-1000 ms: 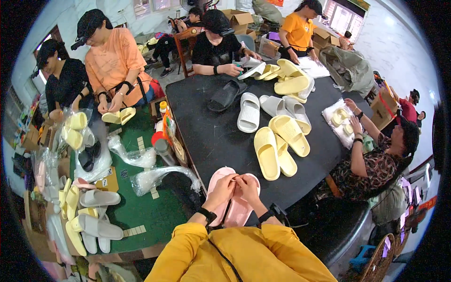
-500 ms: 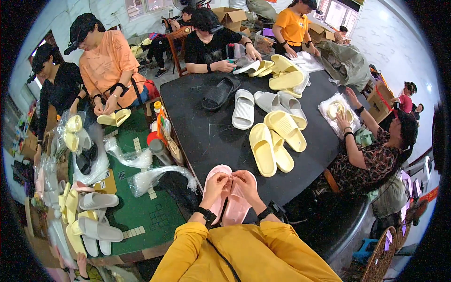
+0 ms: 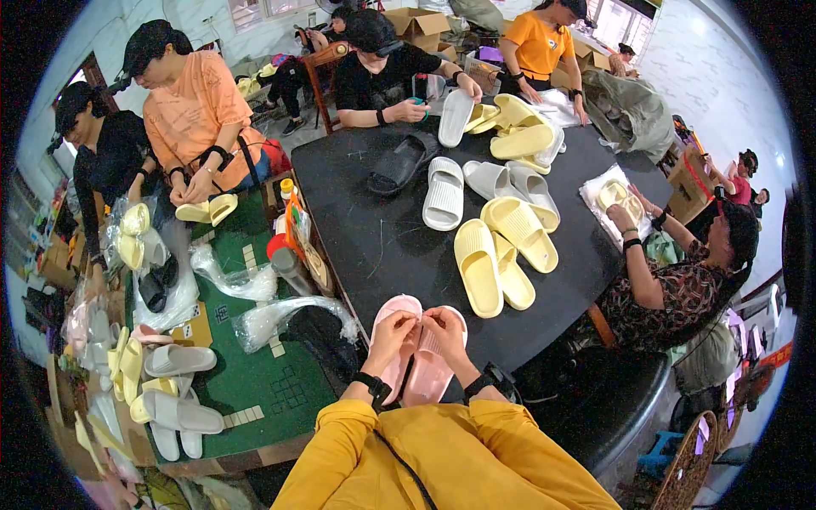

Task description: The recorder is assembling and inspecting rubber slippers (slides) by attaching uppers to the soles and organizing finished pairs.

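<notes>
A pair of pink slide slippers (image 3: 427,376) lies side by side at the near edge of the black table, toes pointing away from me. My left hand (image 3: 390,337) rests over the strap of the left slipper, fingers closed in a pinch at its inner edge. Mirroring it, my right hand (image 3: 449,335) pinches the inner edge of the right slipper's strap. The fingertips nearly meet between the two shoes; any small thing between them is too small to make out. Just beyond lies a yellow slipper (image 3: 478,270), beside other yellow ones.
Grey slippers (image 3: 444,194) and a black slipper (image 3: 396,164) lie farther back on the black table (image 3: 365,246). To the left, a green-topped table (image 3: 297,408) holds slippers, plastic bags (image 3: 293,321) and a thermos (image 3: 287,265). Several co-workers handle slippers around both tables.
My hands stay at the pink slippers' straps, almost unmoved. Across the table, a co-worker in black has turned a light grey slipper upright. The co-worker at right has shifted hands over a yellow pair.
</notes>
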Demonstrator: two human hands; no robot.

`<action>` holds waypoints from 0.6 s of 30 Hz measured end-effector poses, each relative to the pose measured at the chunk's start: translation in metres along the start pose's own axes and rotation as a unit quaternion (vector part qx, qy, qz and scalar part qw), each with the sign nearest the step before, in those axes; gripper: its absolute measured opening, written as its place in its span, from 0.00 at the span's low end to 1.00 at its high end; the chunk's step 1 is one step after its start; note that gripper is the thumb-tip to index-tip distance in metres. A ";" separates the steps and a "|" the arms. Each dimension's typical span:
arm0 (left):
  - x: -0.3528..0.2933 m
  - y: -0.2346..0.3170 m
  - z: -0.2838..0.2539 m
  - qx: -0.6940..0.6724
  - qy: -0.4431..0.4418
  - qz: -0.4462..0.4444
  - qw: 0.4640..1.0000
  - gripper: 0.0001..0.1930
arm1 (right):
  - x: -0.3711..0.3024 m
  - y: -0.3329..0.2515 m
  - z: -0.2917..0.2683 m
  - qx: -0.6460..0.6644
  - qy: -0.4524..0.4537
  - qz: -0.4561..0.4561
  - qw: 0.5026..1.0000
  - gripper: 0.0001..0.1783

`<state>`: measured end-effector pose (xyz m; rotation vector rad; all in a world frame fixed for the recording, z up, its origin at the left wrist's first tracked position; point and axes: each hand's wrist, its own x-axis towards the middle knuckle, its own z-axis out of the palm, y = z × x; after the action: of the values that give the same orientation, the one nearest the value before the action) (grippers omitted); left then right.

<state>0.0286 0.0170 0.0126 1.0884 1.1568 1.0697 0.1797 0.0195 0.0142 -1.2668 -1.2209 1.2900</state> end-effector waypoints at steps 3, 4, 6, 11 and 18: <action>0.000 -0.003 -0.001 -0.003 -0.006 0.004 1.000 0.06 | 0.003 0.006 0.002 0.019 0.010 0.003 1.000 0.06; 0.000 -0.003 -0.001 -0.009 -0.012 0.006 1.000 0.06 | 0.003 0.007 0.001 0.018 0.010 0.004 1.000 0.06; 0.000 -0.004 -0.001 0.007 -0.013 0.008 1.000 0.06 | 0.004 0.008 0.000 0.041 0.010 0.024 0.999 0.08; -0.001 -0.003 0.000 0.057 -0.007 0.026 0.998 0.06 | 0.002 -0.003 -0.001 0.027 0.000 0.037 0.999 0.09; -0.002 0.001 0.003 0.062 0.005 0.039 0.997 0.06 | 0.000 -0.013 -0.002 0.021 -0.018 0.044 0.999 0.09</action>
<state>0.0313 0.0152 0.0143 1.2338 1.2110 1.0758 0.1808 0.0207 0.0272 -1.2853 -1.1683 1.3995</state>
